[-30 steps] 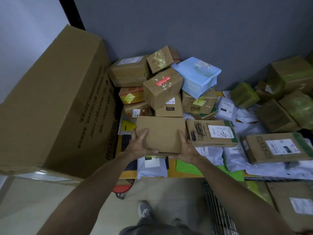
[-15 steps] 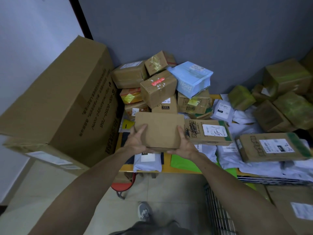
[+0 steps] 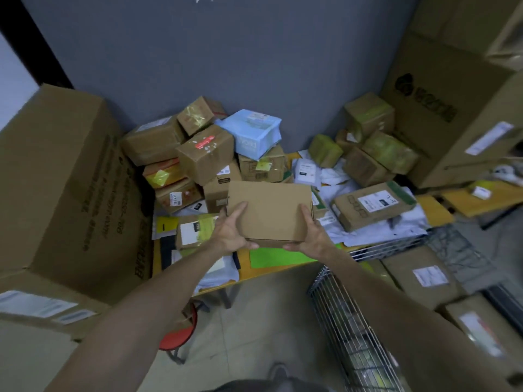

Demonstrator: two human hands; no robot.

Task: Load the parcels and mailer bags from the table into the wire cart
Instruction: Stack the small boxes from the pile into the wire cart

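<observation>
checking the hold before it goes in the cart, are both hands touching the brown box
Touching. The head view shows the left hand and right hand each gripping a near corner of the brown box, thumbs on top, fingers underneath.

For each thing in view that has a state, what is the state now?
plain brown box, closed, held off the table between both hands.
left hand, grips the box's left near corner.
right hand, grips the box's right near corner.
wire cart, already holds some parcels.
</observation>
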